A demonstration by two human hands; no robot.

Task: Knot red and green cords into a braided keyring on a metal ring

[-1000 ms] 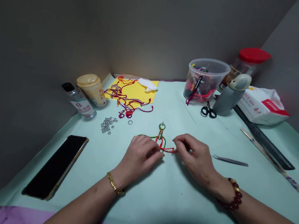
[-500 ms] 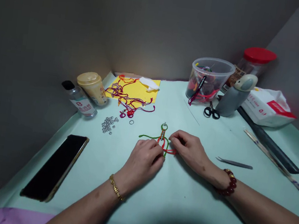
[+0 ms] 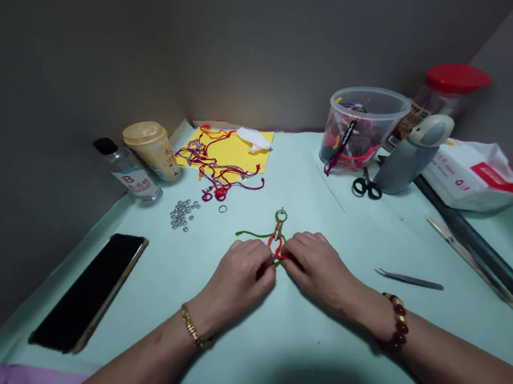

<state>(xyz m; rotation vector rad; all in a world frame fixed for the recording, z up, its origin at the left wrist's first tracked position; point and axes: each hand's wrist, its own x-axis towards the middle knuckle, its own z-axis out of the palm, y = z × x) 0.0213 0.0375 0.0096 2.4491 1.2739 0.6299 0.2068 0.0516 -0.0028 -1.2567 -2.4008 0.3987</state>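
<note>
A small knotted cord piece (image 3: 279,229) in green, orange and red lies mid-table, its green ring at the far end. Red cords run from its near end to my fingers. My left hand (image 3: 246,266) is closed in a pinch on the red cord (image 3: 271,242) from the left side. Opposite it, my right hand (image 3: 315,264) pinches the red cord too, fingertips close to those of the left. A green cord (image 3: 253,234) stretches out to the left, loose. The exact finger contact is partly hidden.
Small silver beads (image 3: 182,214) and a metal ring (image 3: 223,209) lie left, near a phone (image 3: 89,293), bottle (image 3: 133,176) and cup (image 3: 155,150). Tweezers (image 3: 410,279), scissors (image 3: 367,186), a plastic tub (image 3: 365,115) and a tissue pack (image 3: 471,176) are right. Tangled cords (image 3: 224,172) lie behind.
My right hand has moved left and slightly toward me, bringing its fingertips close to my left hand. The red cord end that stuck out to the right is now mostly covered.
</note>
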